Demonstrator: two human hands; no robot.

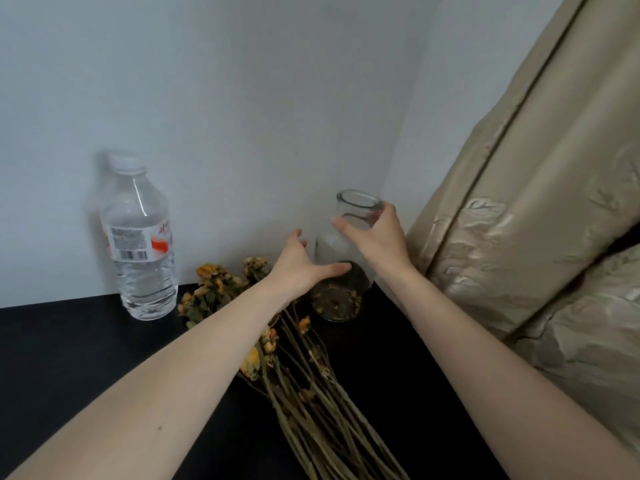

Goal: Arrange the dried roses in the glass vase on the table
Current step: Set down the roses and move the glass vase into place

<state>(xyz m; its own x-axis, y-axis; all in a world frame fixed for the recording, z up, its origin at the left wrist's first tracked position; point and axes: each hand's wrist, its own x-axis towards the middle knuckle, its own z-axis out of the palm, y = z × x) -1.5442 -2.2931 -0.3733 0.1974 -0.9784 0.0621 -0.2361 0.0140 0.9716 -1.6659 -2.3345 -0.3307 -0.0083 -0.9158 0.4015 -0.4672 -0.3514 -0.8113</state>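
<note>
My right hand [375, 237] grips neck of clear glass vase [337, 296] at back of black counter [86, 341]; left hand [298, 268] spread open by its body. Dried yellow roses [301, 362] lie just beside. Best: cup base, keep vase level, avoid crushing blooms.

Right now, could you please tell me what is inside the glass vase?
Dried brownish bits lie at the bottom of the glass vase; no rose stems stand inside. The left hand and right hand hide part of its middle.
</note>
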